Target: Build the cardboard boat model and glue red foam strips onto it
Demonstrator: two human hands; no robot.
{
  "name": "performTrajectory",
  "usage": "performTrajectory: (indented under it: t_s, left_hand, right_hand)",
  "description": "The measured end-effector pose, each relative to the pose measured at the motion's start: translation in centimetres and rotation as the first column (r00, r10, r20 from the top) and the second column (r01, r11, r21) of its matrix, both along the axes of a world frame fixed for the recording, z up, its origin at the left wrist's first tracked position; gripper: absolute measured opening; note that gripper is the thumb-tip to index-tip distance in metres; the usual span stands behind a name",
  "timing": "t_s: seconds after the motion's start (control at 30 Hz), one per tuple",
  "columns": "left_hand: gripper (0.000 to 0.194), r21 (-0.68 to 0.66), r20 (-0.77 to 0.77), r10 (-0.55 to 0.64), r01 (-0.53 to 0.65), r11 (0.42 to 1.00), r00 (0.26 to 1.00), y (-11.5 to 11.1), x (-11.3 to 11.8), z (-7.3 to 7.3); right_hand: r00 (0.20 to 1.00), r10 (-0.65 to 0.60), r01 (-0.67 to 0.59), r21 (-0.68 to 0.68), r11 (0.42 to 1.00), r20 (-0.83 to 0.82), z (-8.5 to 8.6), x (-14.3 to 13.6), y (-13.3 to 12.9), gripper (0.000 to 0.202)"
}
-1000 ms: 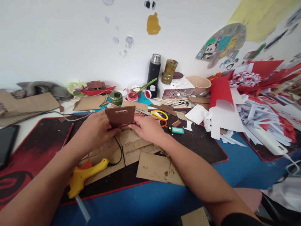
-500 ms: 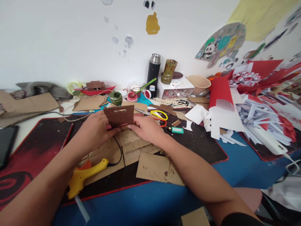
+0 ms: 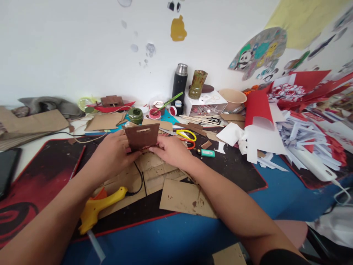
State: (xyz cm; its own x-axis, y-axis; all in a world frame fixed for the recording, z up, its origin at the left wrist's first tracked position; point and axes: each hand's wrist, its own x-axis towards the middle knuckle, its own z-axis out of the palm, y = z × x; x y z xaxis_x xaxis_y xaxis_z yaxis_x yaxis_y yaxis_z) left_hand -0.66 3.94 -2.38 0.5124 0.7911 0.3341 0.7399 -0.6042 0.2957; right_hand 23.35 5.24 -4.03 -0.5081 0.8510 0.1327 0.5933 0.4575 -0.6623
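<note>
Left hand (image 3: 117, 149) grips brown board (image 3: 142, 138) at its left side; right hand (image 3: 172, 149) pinches its lower right corner. Board upright, slot near top, about midway between front and back edges of tabletop (image 3: 271, 184), left of center; can't tell if its bottom touches the cardboard below. Yellow glue gun (image 3: 102, 206) near front edge, stained cardboard piece (image 3: 182, 197) to its right. Scissors (image 3: 190, 135) just beyond right hand, green lighter (image 3: 207, 152) nearby. Black flask (image 3: 180, 84) at back edge.

1 black right sleeve (image 3: 278, 257)
</note>
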Motion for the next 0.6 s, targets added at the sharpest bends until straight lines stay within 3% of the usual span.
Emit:
performTrajectory:
  t_s: [0.3,0.6]
  left_hand:
    - [0.035,-0.066,0.037,0.010,-0.007,0.998,0.999,-0.02,0.16,-0.12]
    - [0.034,-0.138,0.025,0.063,-0.059,0.989,0.998,-0.22,0.34,0.58]
  right_hand:
    - [1.000,-0.010,0.010,0.024,1.000,0.013,-0.18,-0.11,0.09,0.009]
    - [0.999,-0.031,0.029,-0.069,0.997,-0.022,0.44,-0.27,-0.34,0.010]
